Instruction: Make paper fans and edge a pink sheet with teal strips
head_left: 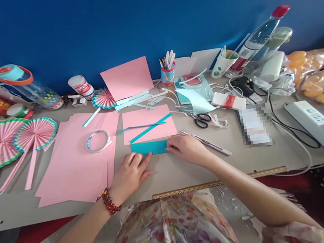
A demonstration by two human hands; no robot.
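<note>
Teal paper [156, 147] runs L-R lengthwise, L hand [130, 174] spread atop it, R hand [188, 148] pinching R end.

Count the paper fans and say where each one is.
3. The green-edged fan is far left, the blue-edged fan overlaps its right side, and the small fan is beside the upright pink sheet, partly covered.

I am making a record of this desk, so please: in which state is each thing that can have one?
Teal paper: lying flat
Left hand: open, fingertips on paper
Right hand: fingers curled, at paper's right end
Green-edged fan: spread open
Red-capped bottle: capped
Blue-lidded bottle: closed
Pen cup: upright, filled
Scissors: blades unclear
Cutter: lying down, blade unclear
</note>
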